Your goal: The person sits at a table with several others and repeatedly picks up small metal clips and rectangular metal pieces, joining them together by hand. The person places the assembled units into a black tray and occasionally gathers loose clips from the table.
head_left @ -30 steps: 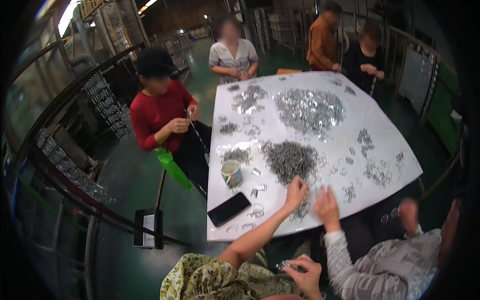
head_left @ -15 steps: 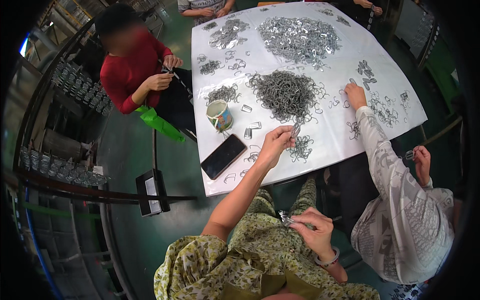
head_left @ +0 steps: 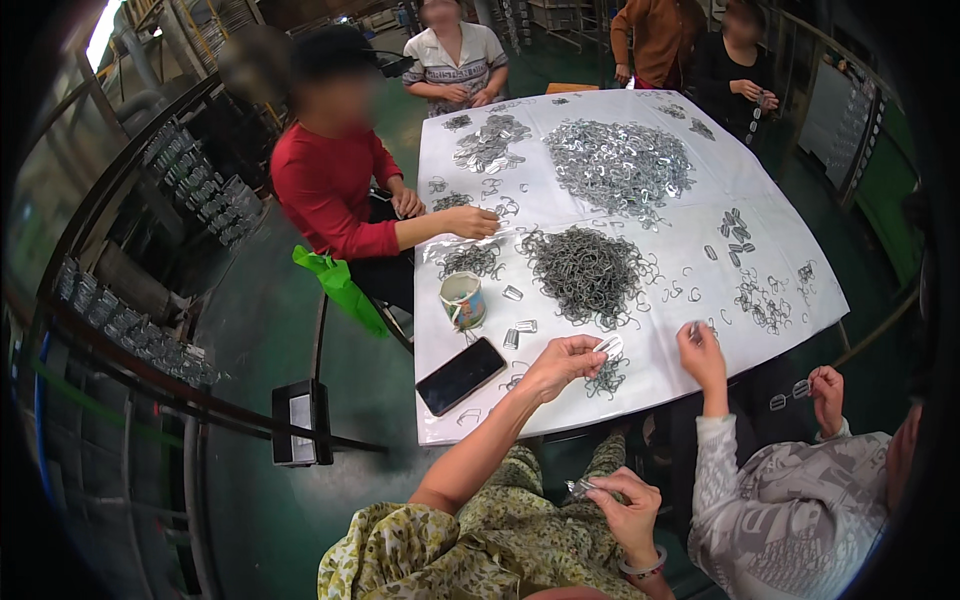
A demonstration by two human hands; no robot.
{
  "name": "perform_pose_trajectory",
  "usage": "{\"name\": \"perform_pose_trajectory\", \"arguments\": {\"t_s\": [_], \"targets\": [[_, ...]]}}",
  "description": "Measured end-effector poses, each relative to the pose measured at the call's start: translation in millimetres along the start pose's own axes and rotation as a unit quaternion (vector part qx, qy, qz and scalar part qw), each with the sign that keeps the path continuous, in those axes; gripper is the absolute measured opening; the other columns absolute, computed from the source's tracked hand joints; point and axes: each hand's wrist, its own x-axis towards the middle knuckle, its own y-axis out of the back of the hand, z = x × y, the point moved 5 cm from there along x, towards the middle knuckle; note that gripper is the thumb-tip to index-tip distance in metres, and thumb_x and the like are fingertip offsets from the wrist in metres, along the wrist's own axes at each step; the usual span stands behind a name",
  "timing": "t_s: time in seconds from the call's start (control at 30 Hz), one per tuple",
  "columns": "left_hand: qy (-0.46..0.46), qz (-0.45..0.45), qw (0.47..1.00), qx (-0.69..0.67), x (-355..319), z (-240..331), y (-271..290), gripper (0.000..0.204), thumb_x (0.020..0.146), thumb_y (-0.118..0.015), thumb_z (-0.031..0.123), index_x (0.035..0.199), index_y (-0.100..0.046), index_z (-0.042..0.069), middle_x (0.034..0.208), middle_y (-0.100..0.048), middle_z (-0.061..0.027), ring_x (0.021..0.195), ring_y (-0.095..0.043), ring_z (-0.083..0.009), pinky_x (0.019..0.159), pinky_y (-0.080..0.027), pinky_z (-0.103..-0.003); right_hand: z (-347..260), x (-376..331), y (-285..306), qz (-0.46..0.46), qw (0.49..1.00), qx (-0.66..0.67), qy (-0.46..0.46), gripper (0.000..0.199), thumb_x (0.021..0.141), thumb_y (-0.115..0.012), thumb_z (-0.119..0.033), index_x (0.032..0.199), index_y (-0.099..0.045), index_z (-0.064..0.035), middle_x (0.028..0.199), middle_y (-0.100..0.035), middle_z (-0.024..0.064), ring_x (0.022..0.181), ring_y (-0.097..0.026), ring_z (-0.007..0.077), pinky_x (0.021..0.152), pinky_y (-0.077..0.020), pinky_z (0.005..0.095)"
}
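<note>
Fingers of the left hand (head_left: 560, 368) pinch a flat metal piece (head_left: 609, 345) by one end, above the tabletop (head_left: 770, 240); the right hand's (head_left: 628, 512) pinch shiny metal parts (head_left: 578, 488) near the patterned trousers (head_left: 515, 482). The piece looks light, stiff, slick, best gripped by its rim.

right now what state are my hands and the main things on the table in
left hand: pinching slotted metal piece
right hand: gripping shiny metal
phone: lying flat, screen dark
cup: upright
dark hook pile: loosely heaped
silver pile: loosely heaped
white table cover: spread out, creased
</note>
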Motion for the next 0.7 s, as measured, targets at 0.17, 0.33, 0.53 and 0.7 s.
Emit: {"name": "perform_pose_trajectory", "arguments": {"t_s": [0.17,0.33,0.53,0.7], "targets": [[0.001,-0.017,1.000,0.001,-11.7,-10.1,-0.1,0.017,0.090,-0.069,0.011,0.101,-0.061,0.003,0.088,-0.065,-0.0025,0.078,-0.062,-0.0105,0.073,-0.052,-0.024,-4.0,-0.7,-5.4,-0.015,1.000,-0.003,0.009,0.017,0.074,-0.078,0.004,0.090,-0.073,0.0005,0.079,-0.071,0.0106,0.066,-0.064,0.0149,0.057,-0.0484,0.0265],[0.010,-0.026,1.000,0.012,-14.7,-16.8,-10.3,0.020,0.091,-0.068,0.012,0.105,-0.058,0.002,0.090,-0.065,-0.0046,0.079,-0.063,-0.0113,0.072,-0.053,-0.025,0.7,-4.8,-10.1,-0.022,1.000,0.009,0.016,0.016,0.075,-0.077,0.003,0.091,-0.074,0.0003,0.077,-0.069,0.0093,0.065,-0.063,0.0141,0.057,-0.0479,0.0258],[0.019,-0.060,0.997,0.049,-4.4,-26.2,-25.5,0.026,0.093,-0.067,0.017,0.111,-0.057,0.002,0.090,-0.062,-0.0006,0.076,-0.058,-0.0081,0.067,-0.048,-0.024,-6.5,-5.6,-13.5,-0.032,0.999,0.017,-0.004,0.015,0.076,-0.077,0.001,0.090,-0.074,-0.0005,0.073,-0.067,0.0065,0.063,-0.061,0.0123,0.057,-0.0462,0.0245],[0.017,-0.077,0.995,0.065,-7.1,-28.7,-38.8,0.024,0.095,-0.064,0.021,0.110,-0.056,0.004,0.091,-0.060,0.0004,0.078,-0.058,-0.0077,0.070,-0.048,-0.023,-4.8,-9.5,-13.8,-0.032,0.999,0.024,-0.001,0.015,0.075,-0.078,0.001,0.090,-0.074,-0.0010,0.073,-0.067,0.0063,0.063,-0.061,0.0120,0.057,-0.0460,0.0244]]}}
